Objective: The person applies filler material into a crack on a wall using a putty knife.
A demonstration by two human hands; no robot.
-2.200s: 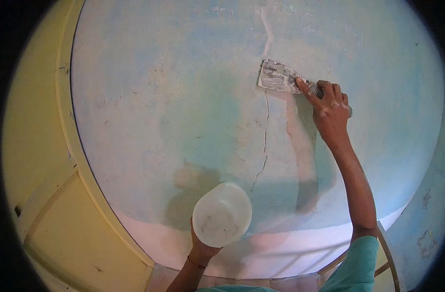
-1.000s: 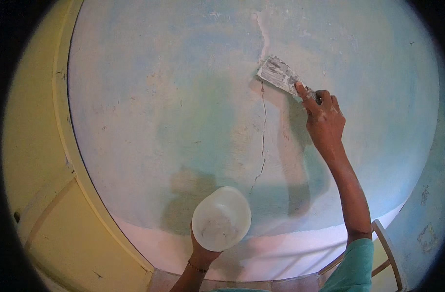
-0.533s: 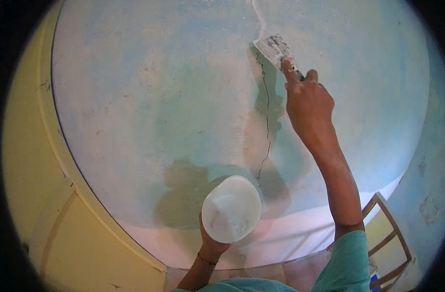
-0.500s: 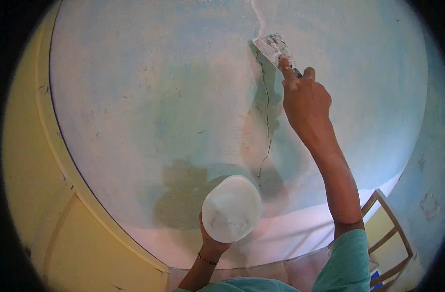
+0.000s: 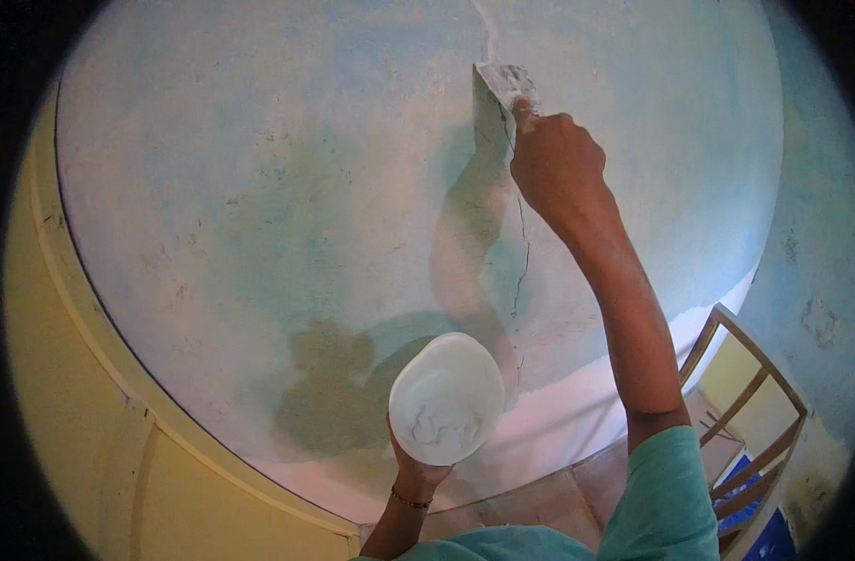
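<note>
My right hand (image 5: 553,168) grips a putty knife (image 5: 504,86), its paste-smeared blade against the pale blue-pink wall (image 5: 259,206) at the top of a jagged crack (image 5: 525,257). A pale strip of filler (image 5: 488,33) runs upward above the blade. Low in the middle, my left hand (image 5: 418,467) holds a white plastic bowl (image 5: 446,374) with some white paste in its bottom; most of those fingers are hidden behind it.
A yellow wall or panel with a raised moulding (image 5: 91,402) is at the left. At lower right stands a wooden slatted frame (image 5: 756,381) beside a blue object (image 5: 740,477) and another stained wall (image 5: 815,318). A tiled floor (image 5: 530,510) shows at the bottom.
The view has shifted rightward, showing more of the wooden frame. My right hand with the knife has moved up and left in the picture, and more turned, hiding the handle.
</note>
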